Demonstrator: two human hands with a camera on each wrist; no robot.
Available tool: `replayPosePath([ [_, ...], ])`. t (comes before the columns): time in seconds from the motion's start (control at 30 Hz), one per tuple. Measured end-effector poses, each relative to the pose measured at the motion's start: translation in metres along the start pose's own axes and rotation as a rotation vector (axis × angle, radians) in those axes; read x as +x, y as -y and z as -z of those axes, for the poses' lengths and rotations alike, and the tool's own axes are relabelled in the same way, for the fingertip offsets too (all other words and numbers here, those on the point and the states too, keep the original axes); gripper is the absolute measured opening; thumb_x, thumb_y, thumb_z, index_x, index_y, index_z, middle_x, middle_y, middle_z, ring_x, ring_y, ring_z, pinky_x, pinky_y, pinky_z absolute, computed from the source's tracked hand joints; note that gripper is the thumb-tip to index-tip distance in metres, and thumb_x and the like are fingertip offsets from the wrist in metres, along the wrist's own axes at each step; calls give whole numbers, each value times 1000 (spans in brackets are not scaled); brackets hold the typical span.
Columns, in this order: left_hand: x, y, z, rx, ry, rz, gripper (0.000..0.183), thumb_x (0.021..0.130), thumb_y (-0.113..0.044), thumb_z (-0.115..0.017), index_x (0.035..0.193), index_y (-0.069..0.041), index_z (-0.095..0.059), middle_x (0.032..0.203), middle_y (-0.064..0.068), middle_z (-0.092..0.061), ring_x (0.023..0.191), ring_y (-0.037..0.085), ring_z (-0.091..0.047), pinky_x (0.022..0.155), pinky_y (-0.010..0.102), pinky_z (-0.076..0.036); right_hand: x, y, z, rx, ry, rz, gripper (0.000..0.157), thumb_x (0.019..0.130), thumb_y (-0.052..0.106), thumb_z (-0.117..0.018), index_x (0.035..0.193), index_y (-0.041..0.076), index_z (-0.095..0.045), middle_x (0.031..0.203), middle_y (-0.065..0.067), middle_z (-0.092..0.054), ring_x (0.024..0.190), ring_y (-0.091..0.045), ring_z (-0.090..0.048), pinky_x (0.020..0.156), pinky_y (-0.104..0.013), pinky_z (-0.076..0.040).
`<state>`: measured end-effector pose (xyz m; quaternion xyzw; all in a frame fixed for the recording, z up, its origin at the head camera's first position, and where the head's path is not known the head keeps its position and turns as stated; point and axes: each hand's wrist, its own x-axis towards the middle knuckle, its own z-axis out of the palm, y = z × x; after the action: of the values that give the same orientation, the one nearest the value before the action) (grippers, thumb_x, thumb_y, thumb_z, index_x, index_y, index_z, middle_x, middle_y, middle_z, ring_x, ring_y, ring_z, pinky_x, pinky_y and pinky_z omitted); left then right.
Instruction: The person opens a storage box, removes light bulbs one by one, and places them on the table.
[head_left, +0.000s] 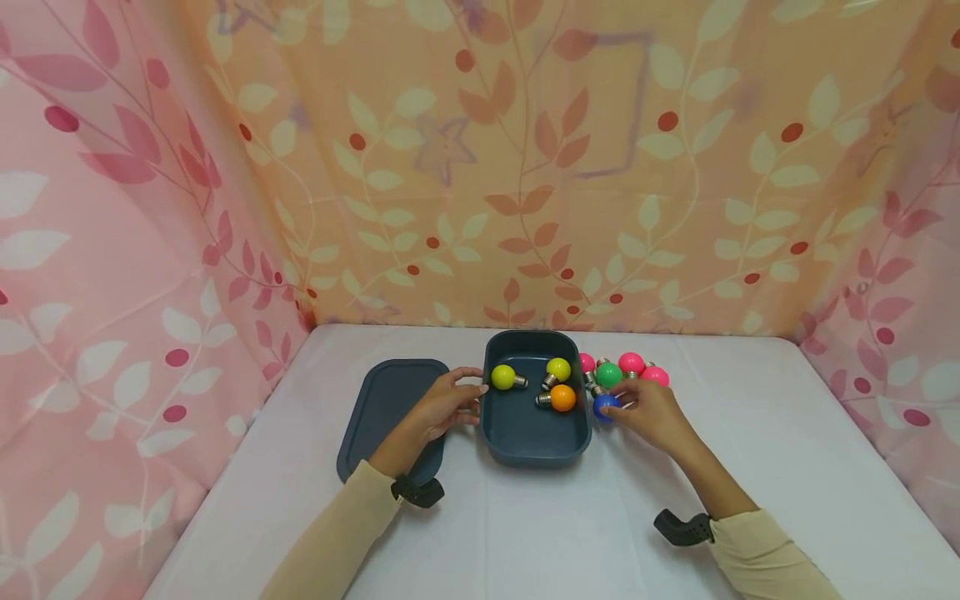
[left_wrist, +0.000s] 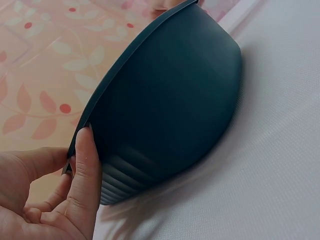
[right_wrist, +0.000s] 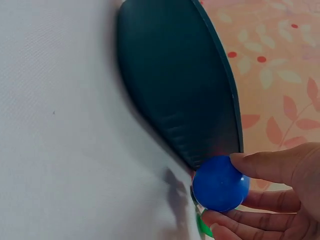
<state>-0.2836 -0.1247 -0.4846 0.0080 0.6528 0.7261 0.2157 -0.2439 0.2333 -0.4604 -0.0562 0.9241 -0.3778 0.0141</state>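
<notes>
Fingers (right_wrist: 275, 201) of the right hand (head_left: 651, 410) pinch the blue bulb (head_left: 604, 407) from opposite sides of its globe. It is just outside the box (head_left: 525, 437), beside the right wall; that wall, standing between bulb and interior, seems the relation that counts most. Its long axis seems to run toward the far side of the desk (head_left: 540, 533), base beyond globe. Of the two, the right hand is nearer; the left hand (head_left: 447, 404) is across the box, fingers pinching its left rim. Only the head view shows the yellow bulbs (head_left: 503, 377) and orange bulb (head_left: 562, 399) inside, and the lid (head_left: 390, 408). Right wrist view shows the pinch closer but hides the base; whether globe touches wall, I cannot tell
</notes>
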Motion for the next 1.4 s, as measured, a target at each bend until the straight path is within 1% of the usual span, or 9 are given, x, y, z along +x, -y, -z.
replayPosePath([
  [0.37,2,3,0,-10,-17,6,43,97,-13,-69,137,-11,-53,82,7,-64,64,14,-62,56,26,-59,1,-5,-10,25,-3,-34,40,86,21,-82,115,-4,-70,98,-14,-73,91,-28,-70,72,-35,-62],
  [0.6,3,3,1,-11,-14,-2,42,97,-12,-68,136,-10,-53,83,8,-64,64,14,-62,56,26,-59,2,-5,-13,49,-14,-66,40,88,22,-81,116,-4,-69,101,-16,-72,91,-29,-69,68,-33,-62],
  [0.7,3,2,1,-10,-18,4,43,97,-12,-69,136,-11,-53,84,8,-64,65,14,-62,57,26,-59,3,-6,-14,59,-22,-82,42,88,24,-81,118,-4,-69,101,-17,-70,87,-27,-68,65,-31,-61],
  [0.8,3,2,1,-8,-18,7,43,97,-12,-69,137,-11,-53,84,8,-64,65,14,-62,57,26,-59,3,-5,-15,74,-31,-92,42,89,25,-80,118,-4,-69,100,-18,-69,80,-24,-69,63,-29,-60],
  [0.93,3,2,1,-10,-13,0,43,97,-12,-68,137,-11,-53,84,9,-64,65,14,-62,57,26,-59,3,-4,-16,94,-51,-103,40,90,24,-79,116,-4,-69,98,-18,-68,72,-21,-70,62,-29,-60],
  [1.03,3,2,1,-13,-13,-1,42,97,-13,-68,137,-11,-53,85,9,-64,66,14,-62,57,26,-59,3,-3,-17,97,-68,-116,37,90,23,-79,114,-3,-70,97,-17,-68,70,-21,-71,63,-29,-60],
  [1.23,3,2,1,-6,-19,7,43,97,-13,-68,137,-11,-53,83,8,-64,65,14,-62,56,26,-58,3,-2,-15,98,-56,-110,37,91,24,-79,114,-4,-69,98,-18,-69,72,-22,-72,64,-29,-61],
  [1.4,4,3,1,0,-14,-2,43,98,-13,-67,138,-10,-52,83,8,-63,65,14,-62,56,26,-58,0,0,-6,82,-45,-95,38,93,25,-76,116,-4,-69,101,-18,-69,77,-24,-74,67,-30,-61],
])
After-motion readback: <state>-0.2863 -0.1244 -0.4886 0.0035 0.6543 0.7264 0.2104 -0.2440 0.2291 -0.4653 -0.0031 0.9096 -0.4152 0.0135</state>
